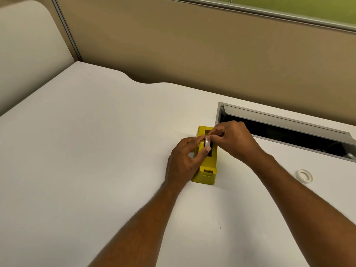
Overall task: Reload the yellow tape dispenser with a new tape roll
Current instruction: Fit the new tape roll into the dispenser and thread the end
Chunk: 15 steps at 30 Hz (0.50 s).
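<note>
**Roll held over the dispenser's well**

The left hand [183, 160] lies against the left flank of the yellow dispenser [205, 160], which stands on the white counter [96, 151]. Its grip is closed: fingers along the side wall, thumb over the top and touching the roll [207, 141]. The roll stands on edge, partly down in the dark central well. Whether it is seated on a hub cannot be told; the hands cover that part.

The right hand [234, 140] comes in from the right, its fingertips pinched shut at the top of the roll, perhaps on the loose end of the tape, though that is too small to make out.

The roll is probably light, stiff at the core and smooth on its faces; the flat sides are the safest place to hold it, since the outer wrap is sticky. The dispenser looks heavy-based and steady.

Further right, an open cable trough [289, 132] is sunk in the counter, its contents dark. A second ring [305, 175] lies flat in front of it, well apart.
</note>
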Each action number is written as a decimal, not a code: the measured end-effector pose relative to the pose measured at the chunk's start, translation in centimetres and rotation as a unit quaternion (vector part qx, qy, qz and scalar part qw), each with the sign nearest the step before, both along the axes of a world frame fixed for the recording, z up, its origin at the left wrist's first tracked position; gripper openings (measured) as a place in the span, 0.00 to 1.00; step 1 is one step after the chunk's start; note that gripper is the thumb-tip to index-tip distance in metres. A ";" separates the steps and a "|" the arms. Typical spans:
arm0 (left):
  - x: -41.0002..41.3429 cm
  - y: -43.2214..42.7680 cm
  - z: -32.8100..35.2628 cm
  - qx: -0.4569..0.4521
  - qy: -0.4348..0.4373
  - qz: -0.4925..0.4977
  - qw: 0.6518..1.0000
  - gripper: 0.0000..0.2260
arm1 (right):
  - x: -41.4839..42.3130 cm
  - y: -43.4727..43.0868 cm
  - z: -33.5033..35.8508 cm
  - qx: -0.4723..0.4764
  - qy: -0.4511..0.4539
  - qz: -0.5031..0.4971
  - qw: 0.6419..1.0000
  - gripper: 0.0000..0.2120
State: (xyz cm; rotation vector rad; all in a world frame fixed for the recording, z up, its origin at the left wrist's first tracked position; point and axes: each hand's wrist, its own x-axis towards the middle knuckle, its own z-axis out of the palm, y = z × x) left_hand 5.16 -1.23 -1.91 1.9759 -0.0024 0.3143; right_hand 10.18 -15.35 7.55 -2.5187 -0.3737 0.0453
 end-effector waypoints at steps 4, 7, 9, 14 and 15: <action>0.0 0.1 -0.1 -0.009 -0.005 0.002 1.000 0.20 | 0.0 -0.1 0.0 -0.003 0.000 0.005 1.000 0.03; 0.0 0.0 -0.1 -0.001 -0.008 0.004 1.000 0.19 | 0.1 -0.1 -0.1 0.001 0.001 -0.002 1.000 0.04; 0.0 -0.1 0.0 0.002 -0.006 0.008 1.000 0.20 | 0.2 0.0 -0.1 0.002 0.003 -0.009 1.000 0.04; -0.1 -0.1 0.2 -0.001 -0.006 0.008 1.000 0.20 | 0.2 0.0 0.1 -0.003 0.013 -0.003 1.000 0.04; -0.1 0.0 0.3 -0.004 -0.005 0.005 1.000 0.19 | 0.2 -0.1 0.2 -0.005 0.016 0.004 1.000 0.04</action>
